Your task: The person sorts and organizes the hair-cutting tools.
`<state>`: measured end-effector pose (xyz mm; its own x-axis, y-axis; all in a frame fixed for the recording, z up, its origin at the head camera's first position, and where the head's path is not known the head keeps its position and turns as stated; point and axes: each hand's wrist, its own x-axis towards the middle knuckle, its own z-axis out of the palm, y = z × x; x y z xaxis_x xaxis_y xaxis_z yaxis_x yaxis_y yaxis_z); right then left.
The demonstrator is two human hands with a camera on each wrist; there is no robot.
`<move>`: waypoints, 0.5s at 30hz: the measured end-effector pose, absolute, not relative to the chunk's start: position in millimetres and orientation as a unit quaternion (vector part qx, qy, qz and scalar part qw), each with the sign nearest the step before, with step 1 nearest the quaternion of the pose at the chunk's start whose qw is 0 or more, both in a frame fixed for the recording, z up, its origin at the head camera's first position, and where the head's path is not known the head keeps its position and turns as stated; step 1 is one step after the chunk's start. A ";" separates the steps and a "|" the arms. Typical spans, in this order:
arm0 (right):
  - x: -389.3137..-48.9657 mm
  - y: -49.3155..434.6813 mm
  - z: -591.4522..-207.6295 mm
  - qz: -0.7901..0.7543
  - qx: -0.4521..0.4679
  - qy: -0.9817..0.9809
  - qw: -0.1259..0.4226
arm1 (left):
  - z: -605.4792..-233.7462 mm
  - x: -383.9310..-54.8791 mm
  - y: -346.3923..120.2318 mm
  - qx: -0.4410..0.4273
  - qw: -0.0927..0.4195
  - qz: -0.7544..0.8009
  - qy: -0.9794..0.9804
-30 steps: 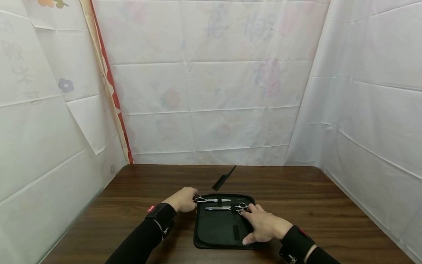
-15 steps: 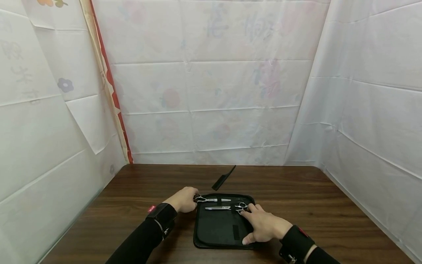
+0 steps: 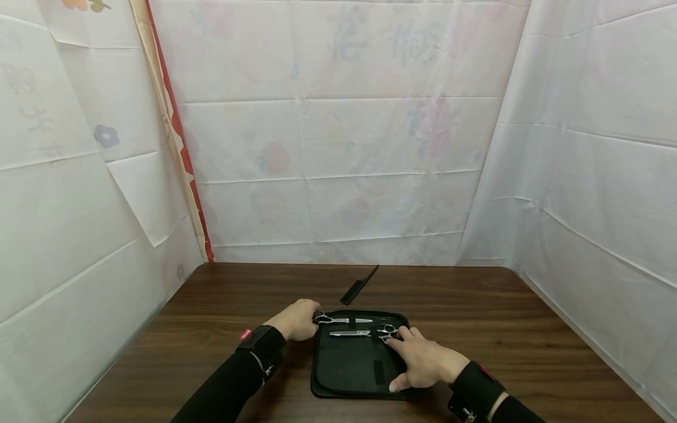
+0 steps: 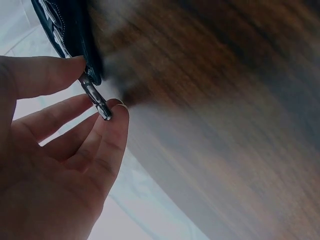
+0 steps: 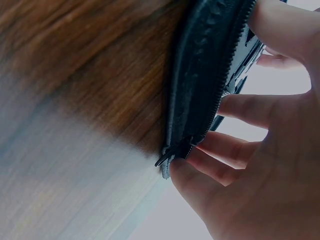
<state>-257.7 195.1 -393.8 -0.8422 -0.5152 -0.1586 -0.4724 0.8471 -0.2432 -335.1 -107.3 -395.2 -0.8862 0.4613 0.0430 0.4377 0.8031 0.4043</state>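
In the head view a black zip case lies open on the brown table. My left hand pinches the handles of the upper silver scissors, whose blades point right and pass under a strap of the case. Close up in the left wrist view, the scissors' handle sits between thumb and fingers. Below lie the second scissors, blades pointing left. My right hand rests spread on the case's right side, fingertips by those scissors' rings. In the right wrist view its fingers touch the zipped edge.
A black comb lies on the table just behind the case, its thin handle pointing away to the right. White sheets hang around the table's back and both sides.
The upper scissors and my left hand have shifted very slightly to the right. My right hand, the case, the second scissors and the comb have stayed in place.
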 end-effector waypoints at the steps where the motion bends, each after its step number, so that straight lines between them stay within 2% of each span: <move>1: -257.8 195.2 -393.8 -0.097 -0.258 0.955 0.110 | -394.9 -335.0 -106.8 0.238 0.028 0.205 0.949; 15: -258.3 194.6 -393.7 -0.095 -0.254 0.956 0.114 | -392.2 -335.2 -102.9 0.241 0.032 0.193 0.951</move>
<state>-258.3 194.6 -393.7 -0.8454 -0.5066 -0.1694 -0.4634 0.8533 -0.2390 -335.2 -102.9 -392.2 -0.8822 0.4698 0.0328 0.4454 0.8097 0.3821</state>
